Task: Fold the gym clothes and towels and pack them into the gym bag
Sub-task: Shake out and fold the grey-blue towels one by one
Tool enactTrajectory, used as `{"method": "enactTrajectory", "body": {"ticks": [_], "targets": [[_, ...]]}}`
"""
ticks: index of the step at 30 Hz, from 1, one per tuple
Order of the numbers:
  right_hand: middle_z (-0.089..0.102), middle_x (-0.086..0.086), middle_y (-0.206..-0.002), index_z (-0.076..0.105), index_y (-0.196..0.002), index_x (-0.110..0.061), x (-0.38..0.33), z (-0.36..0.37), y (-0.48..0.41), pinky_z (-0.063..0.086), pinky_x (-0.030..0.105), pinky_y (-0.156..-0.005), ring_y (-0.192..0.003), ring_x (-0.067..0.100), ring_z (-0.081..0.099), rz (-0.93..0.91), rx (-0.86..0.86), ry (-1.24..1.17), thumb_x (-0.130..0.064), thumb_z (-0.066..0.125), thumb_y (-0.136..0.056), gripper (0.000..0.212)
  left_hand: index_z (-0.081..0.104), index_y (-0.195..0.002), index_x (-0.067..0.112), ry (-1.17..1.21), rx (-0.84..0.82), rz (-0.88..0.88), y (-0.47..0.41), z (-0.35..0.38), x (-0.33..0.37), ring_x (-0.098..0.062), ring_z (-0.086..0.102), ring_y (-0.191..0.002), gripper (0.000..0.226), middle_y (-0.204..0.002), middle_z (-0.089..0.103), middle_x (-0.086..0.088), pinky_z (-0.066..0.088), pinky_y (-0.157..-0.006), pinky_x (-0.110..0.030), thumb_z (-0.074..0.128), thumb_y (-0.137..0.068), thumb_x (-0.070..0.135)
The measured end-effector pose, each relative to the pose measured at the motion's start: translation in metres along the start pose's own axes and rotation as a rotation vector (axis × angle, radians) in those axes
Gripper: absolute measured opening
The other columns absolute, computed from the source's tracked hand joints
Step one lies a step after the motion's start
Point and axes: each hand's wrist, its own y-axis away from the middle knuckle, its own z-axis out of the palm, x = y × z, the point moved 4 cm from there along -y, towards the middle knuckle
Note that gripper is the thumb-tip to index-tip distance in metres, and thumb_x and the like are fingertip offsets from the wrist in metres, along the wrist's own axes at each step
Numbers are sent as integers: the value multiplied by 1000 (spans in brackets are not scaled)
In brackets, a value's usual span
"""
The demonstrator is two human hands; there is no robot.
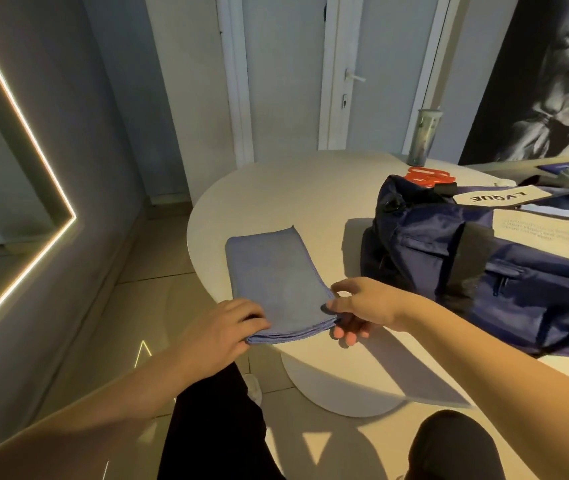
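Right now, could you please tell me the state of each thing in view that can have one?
towel, folded, lying flat on the table
left hand, grips the towel's near left corner
right hand, pinches the towel's near right corner
gym bag, on the table; open or zipped cannot be told
tumbler, upright behind the gym bag
door, closed

White door (345,74), tiled floor (158,258), round table (276,188), glowing wall strip (30,133).
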Motion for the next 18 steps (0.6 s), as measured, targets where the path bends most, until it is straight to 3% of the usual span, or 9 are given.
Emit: {"method": "enactTrajectory", "body": {"ticks": [1,3,5,7,9,13,16,18], "targets": [[71,15,-100,35,-146,-16,1,-5,-1,50,23,-60,-74,25,66,-45,81,125,-23,53,-104,46,71,-116,20,12,-1,-30,1,-1,0,-8,55,-106,28,-117,64,4,47,-90,-20,61,-92,30],[64,6,-128,41,-149,-19,0,-16,1,54,24,-84,-103,20,66,-196,272,447,-26,52,-102,48,70,-117,23,58,-8,-127,1,-4,-1,0,51,-105,37,-117,62,10,42,-90,-12,47,-99,45],[54,-3,-139,40,-150,-25,-2,-17,8,46,30,-104,-126,16,54,-339,246,564,-21,61,-94,60,69,-118,26,135,-23,-206,1,-4,-1,4,50,-105,46,-116,60,14,40,-90,-9,37,-102,56],[41,-12,-144,34,-153,-26,-2,-10,16,35,26,-112,-133,6,37,-442,134,665,-17,71,-85,77,68,-116,27,218,-31,-278,-1,-3,-2,5,50,-105,46,-114,59,18,42,-92,-12,38,-101,58],[36,-13,-147,37,-151,-21,0,-4,15,30,26,-115,-132,3,29,-497,101,742,-13,71,-81,78,67,-115,28,277,-25,-366,-3,-3,-4,4,52,-105,40,-111,59,21,46,-89,-18,42,-99,55],[46,-15,-147,63,-131,-29,0,-4,-2,34,28,-116,-136,2,34,-638,194,727,-18,68,-88,44,67,-110,32,441,18,-524,-9,-6,-9,-5,59,-96,22,-100,63,19,51,-80,-22,51,-101,43],[64,-16,-127,71,-122,-28,-11,-15,-13,43,18,-102,-119,-1,52,-674,304,558,-23,66,-94,28,67,-108,35,576,92,-646,-17,-11,-19,-6,62,-89,15,-96,68,15,51,-75,-22,55,-101,39],[71,-14,-107,74,-111,-24,-26,-25,-21,49,19,-87,-99,3,62,-635,342,385,-20,63,-96,18,69,-106,31,635,166,-716,-26,-16,-32,-7,64,-83,14,-93,69,10,51,-73,-27,58,-100,37]]}}
